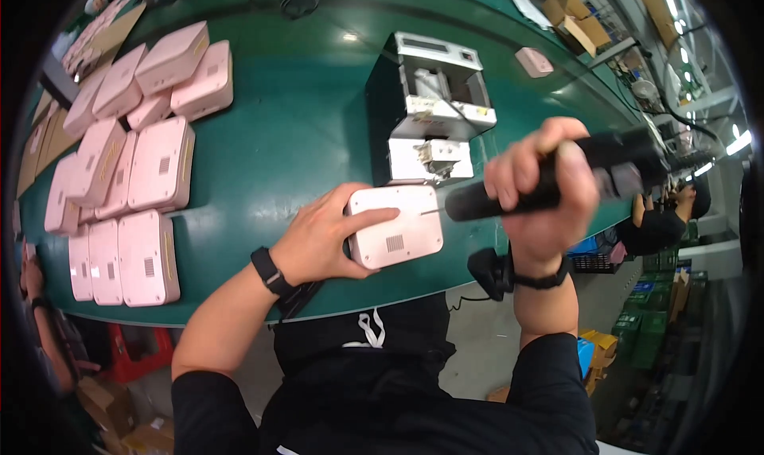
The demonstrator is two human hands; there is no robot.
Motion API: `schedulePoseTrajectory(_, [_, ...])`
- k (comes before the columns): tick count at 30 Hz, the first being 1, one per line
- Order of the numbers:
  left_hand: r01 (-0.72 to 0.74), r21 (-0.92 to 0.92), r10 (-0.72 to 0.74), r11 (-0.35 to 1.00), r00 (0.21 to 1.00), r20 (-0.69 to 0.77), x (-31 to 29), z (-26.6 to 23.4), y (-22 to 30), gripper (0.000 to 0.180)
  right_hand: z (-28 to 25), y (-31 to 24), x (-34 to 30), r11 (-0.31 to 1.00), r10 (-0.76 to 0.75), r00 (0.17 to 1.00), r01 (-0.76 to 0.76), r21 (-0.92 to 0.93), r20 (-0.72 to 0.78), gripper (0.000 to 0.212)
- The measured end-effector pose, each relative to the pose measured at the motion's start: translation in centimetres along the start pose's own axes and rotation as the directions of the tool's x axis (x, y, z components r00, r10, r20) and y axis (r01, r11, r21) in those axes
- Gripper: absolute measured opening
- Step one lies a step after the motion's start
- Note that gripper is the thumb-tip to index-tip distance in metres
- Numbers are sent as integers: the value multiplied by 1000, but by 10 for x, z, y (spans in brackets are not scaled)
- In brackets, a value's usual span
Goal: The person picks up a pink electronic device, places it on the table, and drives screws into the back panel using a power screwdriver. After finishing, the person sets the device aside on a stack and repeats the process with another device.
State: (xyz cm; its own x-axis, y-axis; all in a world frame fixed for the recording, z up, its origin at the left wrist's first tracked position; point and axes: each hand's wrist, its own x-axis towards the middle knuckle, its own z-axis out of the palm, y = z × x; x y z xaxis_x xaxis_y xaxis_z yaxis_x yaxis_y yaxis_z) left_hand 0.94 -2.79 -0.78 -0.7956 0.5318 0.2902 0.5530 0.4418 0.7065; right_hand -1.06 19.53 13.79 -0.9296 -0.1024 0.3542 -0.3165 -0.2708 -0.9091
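The left hand [322,236] lies flat on the pink rectangular casing [395,226], fingers spread along its left edge and top face, pinning it to the green conveyor belt [302,129]. The casing sits at the near edge of the belt, directly in front of the person, just below a black-and-white benchtop fixture [426,109].

The right hand [541,184] is closed in a full fist around a black electric screwdriver [557,180]. The tool is held roughly level, its thin bit pointing left and meeting the right part of the casing's top face.

A dark wristband sits on each wrist.

To the left, a batch of identical pink casings [127,169] lies on the belt in loose rows, well apart from the held unit. One small pink part [534,61] rests at the far right of the belt, beyond the fixture.
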Motion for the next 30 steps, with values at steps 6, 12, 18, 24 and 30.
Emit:
schedulePoseTrajectory(6, [-67,-11,67,998,998,-21,5,1,-4,74,41,-20,-38,999,-30,992,32,-12,124,38])
schedulePoseTrajectory(12, [-67,-15,67,998,996,-56,0,5,-5,73,58,-10,-45,995,70,977,-53,-90,202,42])
schedulePoseTrajectory(18, [-48,-18,46,999,996,-79,-2,7,-5,73,57,9,-47,991,80,962,-49,-121,263,43])
schedulePoseTrajectory(24, [-46,-23,43,999,994,-104,-6,11,-10,73,54,19,-41,998,-35,911,54,-35,410,42])
schedulePoseTrajectory(30, [-48,-18,46,999,995,-93,-8,7,-9,73,59,19,-46,996,-78,907,90,-9,415,41])
